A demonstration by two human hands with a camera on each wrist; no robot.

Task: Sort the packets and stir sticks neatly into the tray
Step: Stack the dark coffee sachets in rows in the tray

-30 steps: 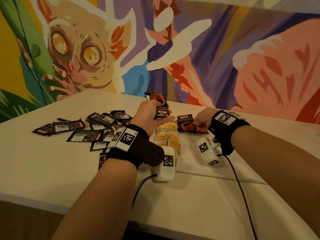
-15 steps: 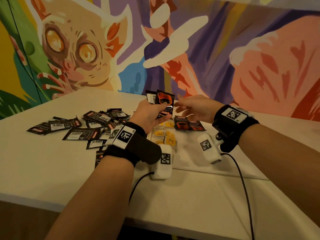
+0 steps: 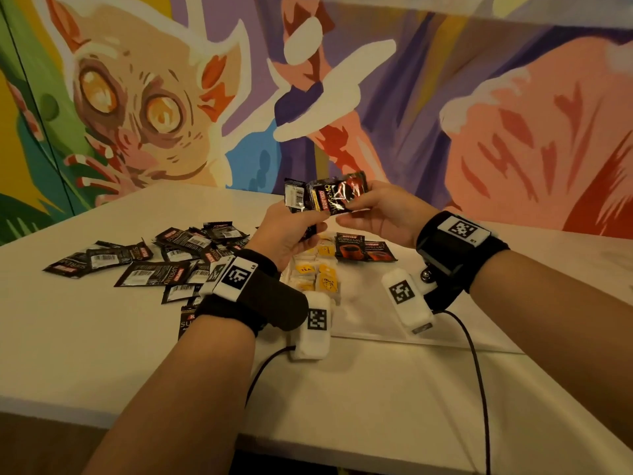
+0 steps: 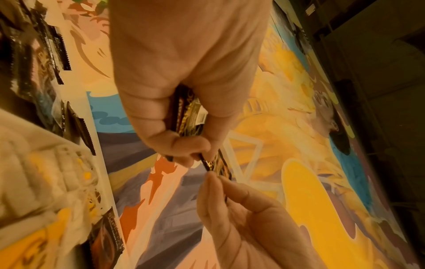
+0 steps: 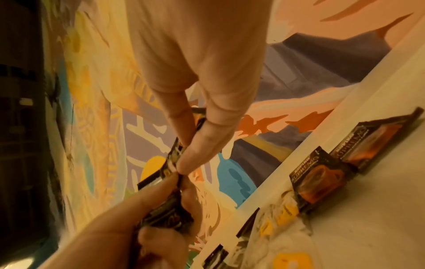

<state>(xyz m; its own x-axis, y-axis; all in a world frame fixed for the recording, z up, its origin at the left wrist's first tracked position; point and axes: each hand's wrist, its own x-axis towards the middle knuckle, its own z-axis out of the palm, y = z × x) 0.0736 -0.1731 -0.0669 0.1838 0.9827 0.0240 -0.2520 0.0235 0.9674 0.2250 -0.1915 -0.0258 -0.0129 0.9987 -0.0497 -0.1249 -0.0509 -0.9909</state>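
My left hand (image 3: pixel 306 223) grips a small stack of black coffee packets (image 3: pixel 295 197) above the tray's far left corner. My right hand (image 3: pixel 356 208) pinches the front packet (image 3: pixel 337 197) of that stack by its right edge, thumb below. In the left wrist view the stack (image 4: pixel 189 112) sits inside my curled left fingers. In the right wrist view my right thumb and finger (image 5: pixel 184 160) pinch the packet (image 5: pixel 171 162). Two coffee packets (image 3: pixel 349 247) lie side by side at the back of the clear tray (image 3: pixel 363 313). Tea bags with yellow tags (image 3: pixel 317 274) fill its left part.
A loose pile of several black coffee packets (image 3: pixel 154 265) is spread on the white table (image 3: pixel 85 337) left of the tray. One more packet (image 3: pixel 186 320) lies under my left wrist. A painted wall stands behind the table. Cables trail from both wrist cameras.
My right hand left the packets in the tray, rose to the left hand and took hold of the front packet. My left hand lifted its stack slightly.
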